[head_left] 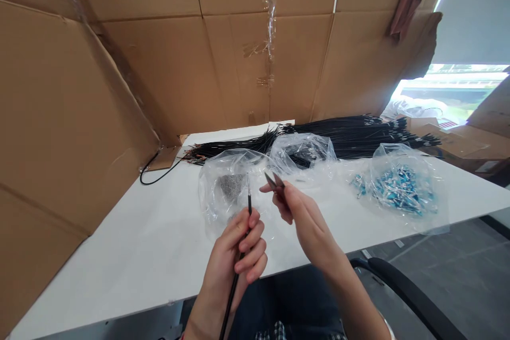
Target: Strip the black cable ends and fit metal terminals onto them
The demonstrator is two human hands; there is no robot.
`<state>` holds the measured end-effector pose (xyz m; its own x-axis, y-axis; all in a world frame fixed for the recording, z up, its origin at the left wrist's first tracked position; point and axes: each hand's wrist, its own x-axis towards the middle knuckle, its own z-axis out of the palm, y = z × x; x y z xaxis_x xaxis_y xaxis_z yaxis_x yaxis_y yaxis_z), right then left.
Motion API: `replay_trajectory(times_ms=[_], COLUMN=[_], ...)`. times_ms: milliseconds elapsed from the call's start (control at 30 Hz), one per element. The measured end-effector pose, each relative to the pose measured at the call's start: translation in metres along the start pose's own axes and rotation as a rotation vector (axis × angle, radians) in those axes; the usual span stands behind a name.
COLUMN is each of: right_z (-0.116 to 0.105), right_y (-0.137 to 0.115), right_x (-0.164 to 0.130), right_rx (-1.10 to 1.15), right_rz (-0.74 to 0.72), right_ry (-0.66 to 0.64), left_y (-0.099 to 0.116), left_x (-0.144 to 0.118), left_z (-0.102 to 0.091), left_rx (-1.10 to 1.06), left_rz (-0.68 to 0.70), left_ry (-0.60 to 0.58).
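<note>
My left hand [241, 252] is closed around a black cable [249, 204], whose stripped, silvery end points up and away from me. The cable's lower length runs down past my wrist. To the right, my right hand [303, 215] grips a small pair of scissors [274, 181]; their two pointed blades stand slightly apart, close to the cable end but not touching it. The scissors' handles are hidden in my fingers. Behind my left hand lies a clear plastic bag [211, 180] with a heap of fine grey pieces [232, 187], too small to make out.
Bundles of black cables [350, 135] lie along the back of the white table [159, 255]. Another clear bag [305, 146] rests before them. At right, a bag of blue and silver parts [404, 188] spills slightly. Cardboard walls [159, 64] enclose the back and left. A chair armrest [414, 297] is at lower right.
</note>
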<state>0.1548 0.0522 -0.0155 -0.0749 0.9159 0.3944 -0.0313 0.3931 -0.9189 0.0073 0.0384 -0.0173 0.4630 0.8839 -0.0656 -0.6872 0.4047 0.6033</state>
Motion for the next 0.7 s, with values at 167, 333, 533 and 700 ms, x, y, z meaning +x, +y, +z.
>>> replay_trajectory(times_ms=[167,333,533,700], right_z=[-0.004,-0.009,-0.01,-0.013], right_y=[0.021,0.033,0.028,0.028], right_x=[0.015,0.019,0.025,0.034], right_rx=[-0.228,-0.464,-0.493,-0.498], right_rz=[-0.193,-0.2,-0.137,-0.125], right_ry=[-0.199,-0.315,-0.367,-0.45], left_y=[0.006,0.01,0.015,0.017], left_x=[0.003,0.004,0.004,0.004], left_z=[-0.008,-0.015,-0.02,-0.026], left_rx=[0.012,0.038,0.089,0.119], left_rz=[-0.001,-0.016,-0.05,-0.077], left_ry=[0.04,0.048,0.056,0.08])
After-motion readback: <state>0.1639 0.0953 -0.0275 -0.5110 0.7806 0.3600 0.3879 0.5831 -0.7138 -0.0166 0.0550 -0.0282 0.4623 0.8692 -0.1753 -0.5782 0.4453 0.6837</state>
